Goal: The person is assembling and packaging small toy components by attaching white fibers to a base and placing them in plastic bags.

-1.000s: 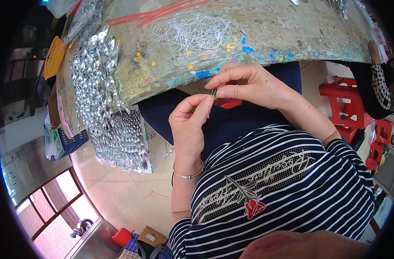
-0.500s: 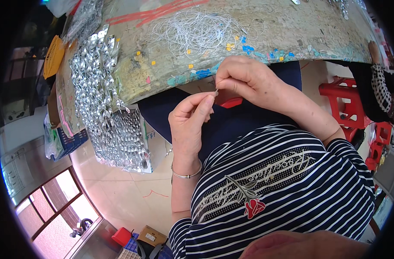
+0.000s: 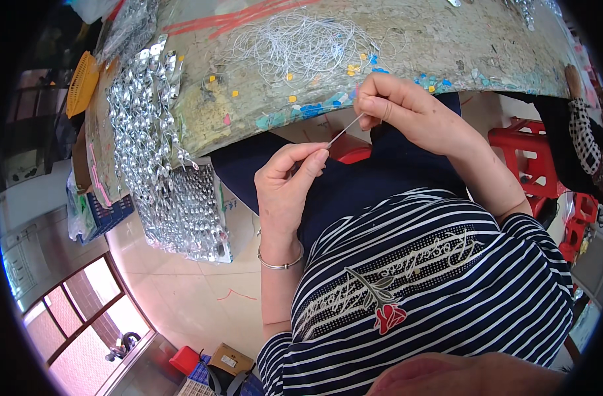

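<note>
A short length of thin whitish cord (image 3: 345,131) runs taut and slanting between my two hands, over my lap in front of the table edge. Thumb and forefinger of my left hand (image 3: 285,183) pinch its lower end. My right hand (image 3: 410,117) pinches the upper end, higher up and to the right, close to the table's rim. Beyond the hands, a loose tangle of white string (image 3: 301,47) lies on the worn table (image 3: 446,49). Whether the cord carries a knot or a small part at my fingertips is too small to tell.
Shiny silver twisted strips (image 3: 146,115) hang over the table's left edge. A yellow basket (image 3: 82,86) and a blue crate (image 3: 113,218) stand farther left. On the right are a red stool (image 3: 526,155) and another person's sleeved arm (image 3: 585,135). Boxes (image 3: 230,360) sit at the lower left.
My right hand has moved up and to the right, away from the left, so a longer stretch of cord shows between them. My left hand has shifted only slightly.
</note>
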A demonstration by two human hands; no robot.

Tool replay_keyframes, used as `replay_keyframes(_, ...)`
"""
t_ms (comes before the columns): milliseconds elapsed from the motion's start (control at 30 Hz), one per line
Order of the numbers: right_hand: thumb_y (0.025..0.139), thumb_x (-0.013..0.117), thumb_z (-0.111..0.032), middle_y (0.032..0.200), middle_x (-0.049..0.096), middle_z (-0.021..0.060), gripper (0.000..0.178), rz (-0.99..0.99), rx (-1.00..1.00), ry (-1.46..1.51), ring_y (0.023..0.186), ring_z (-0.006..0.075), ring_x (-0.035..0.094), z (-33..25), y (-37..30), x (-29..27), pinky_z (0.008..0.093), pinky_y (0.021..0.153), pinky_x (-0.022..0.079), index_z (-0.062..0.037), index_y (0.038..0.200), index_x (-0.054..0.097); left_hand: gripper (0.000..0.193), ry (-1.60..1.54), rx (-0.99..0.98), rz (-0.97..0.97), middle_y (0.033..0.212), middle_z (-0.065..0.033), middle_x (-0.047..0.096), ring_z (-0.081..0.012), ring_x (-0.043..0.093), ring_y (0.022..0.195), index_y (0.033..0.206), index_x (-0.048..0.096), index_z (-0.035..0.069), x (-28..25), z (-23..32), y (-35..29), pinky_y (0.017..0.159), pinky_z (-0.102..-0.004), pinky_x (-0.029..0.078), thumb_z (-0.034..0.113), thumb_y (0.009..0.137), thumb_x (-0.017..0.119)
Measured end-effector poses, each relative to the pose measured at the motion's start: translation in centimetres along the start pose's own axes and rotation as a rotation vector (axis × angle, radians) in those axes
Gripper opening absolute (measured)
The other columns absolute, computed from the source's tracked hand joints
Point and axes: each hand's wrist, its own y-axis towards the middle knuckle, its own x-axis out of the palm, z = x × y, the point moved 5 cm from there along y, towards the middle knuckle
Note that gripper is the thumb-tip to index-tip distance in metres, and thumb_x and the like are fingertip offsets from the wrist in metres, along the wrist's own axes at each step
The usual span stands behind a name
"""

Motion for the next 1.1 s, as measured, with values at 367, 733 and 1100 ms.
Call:
replay_keyframes(367, 0.099, 0.048, -0.028, 0.092, 0.061, 0.0026, 0.022, -0.036, 0.011, 0.408, 0.078, 0.0073, 0.053, 0.1, 0.1, 0.8, 0.0218, 0.071, 0.044, -0.0088, 0.091, 0.053, 0.014, -0.034, 0.041, 0.065, 0.082, -0.0022, 0.065, -0.0059, 0.053, 0.071, 0.097, 0.070, 0.000, 0.3, 0.2, -0.1, 0.062, -0.0192, 0.040, 0.005, 0.083, 0.068)
replay_keyframes(733, 0.085, 0.059, -0.005, 0.103, 0.063, 0.0087, 0.005, 0.038, -0.543, -0.523, 0.094, 0.0283, 0.058, -2.1, -0.3, 3.5, 0.0353, 0.085, 0.045, -0.0061, 0.088, 0.057, 0.014, -0.061, 0.025, 0.118, 0.082, -0.0011, 0.064, -0.0060, 0.050, 0.071, 0.098, 0.069, -0.001, 1.1, 0.5, -0.1, 0.064, -0.0193, 0.040, 0.007, 0.086, 0.066)
replay_keyframes(1100, 0.073, 0.065, 0.001, 0.104, 0.058, 0.0072, 0.015, 0.104, -0.648, -0.593, 0.096, 0.0254, 0.055, -1.7, -0.7, 4.6, 0.0355, 0.084, 0.044, -0.0061, 0.085, 0.058, 0.014, -0.240, -0.091, 0.136, 0.074, 0.0006, 0.059, -0.0061, 0.045, 0.067, 0.093, 0.067, -0.002, 1.1, -0.4, -0.1, 0.062, -0.0196, 0.035, 0.011, 0.086, 0.067)
